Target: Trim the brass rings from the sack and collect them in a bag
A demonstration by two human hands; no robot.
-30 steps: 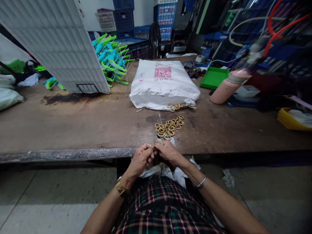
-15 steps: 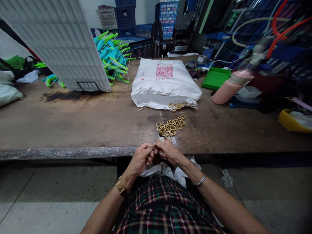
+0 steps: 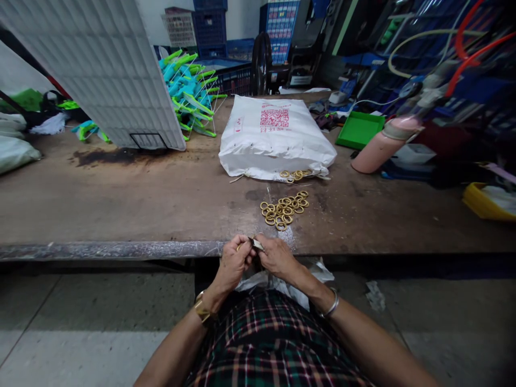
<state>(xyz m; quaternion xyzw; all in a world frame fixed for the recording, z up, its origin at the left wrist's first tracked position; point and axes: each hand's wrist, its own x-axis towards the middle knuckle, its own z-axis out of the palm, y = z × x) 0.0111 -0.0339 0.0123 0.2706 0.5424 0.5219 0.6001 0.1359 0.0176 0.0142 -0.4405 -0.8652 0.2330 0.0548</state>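
At the table's front edge, my left hand (image 3: pixel 233 263) is closed on a gold-coloured ring (image 3: pixel 240 246), mostly hidden by the fingers. My right hand (image 3: pixel 279 259) pinches a small flat tool (image 3: pixel 258 245) with a pale body and a dark tip. The tip meets the fingers of my left hand at the ring; exact contact is too small to see. Just beyond both hands lies a loose pile of gold-coloured rings (image 3: pixel 287 210). A few more rings (image 3: pixel 297 175) rest against the front of a white woven sack (image 3: pixel 258 145) printed with a red code.
A ribbed white panel (image 3: pixel 121 80) leans at the left, beside a bundle of green and blue plastic pieces (image 3: pixel 191 97). Toward the right stand a green tray (image 3: pixel 360 130), a pink bottle (image 3: pixel 374 150) and a yellow container (image 3: pixel 479 203). White plastic (image 3: pixel 322 271) lies below the table edge.
The tool in my right hand has swung from pointing up and away to lying across toward my left hand. Both hands stay close together; the ring pile is unchanged.
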